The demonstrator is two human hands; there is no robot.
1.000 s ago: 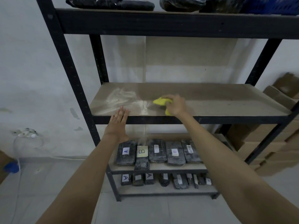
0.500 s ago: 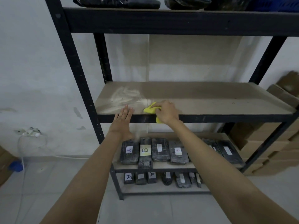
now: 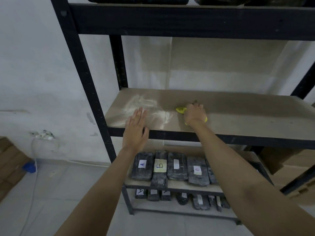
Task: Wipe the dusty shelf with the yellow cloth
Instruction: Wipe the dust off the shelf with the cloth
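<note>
Yellow cloth, bunched, lies on the brown board shelf at mid-frame, mostly covered by the right hand; a yellow corner sticks out to the left of the knuckles and a small bit shows at the wrist side on the right. Right-hand grip: fingers curled down over the cloth, clenched on it and pressing it to the board. Left hand is left of centre, flat and released, fingers straight and together, laid over the front edge of the same shelf, fingertips reaching onto the board; it holds nothing. Between and around the two hands, pale whitish dust smears streak the left part of the board; the board to the right of the cloth looks even brown. Black metal shelving frame runs from the upper left down to the floor, with a dark crossbeam along the top of the frame. On the lower shelf, below the forearms, a row of dark wrapped rectangular blocks carries paper labels, two reading A and B; more such blocks sit on the bottom tier. Brown cardboard boxes stand at the right edge. White cable hangs on the wall at lower left, over a pale tiled floor.
</note>
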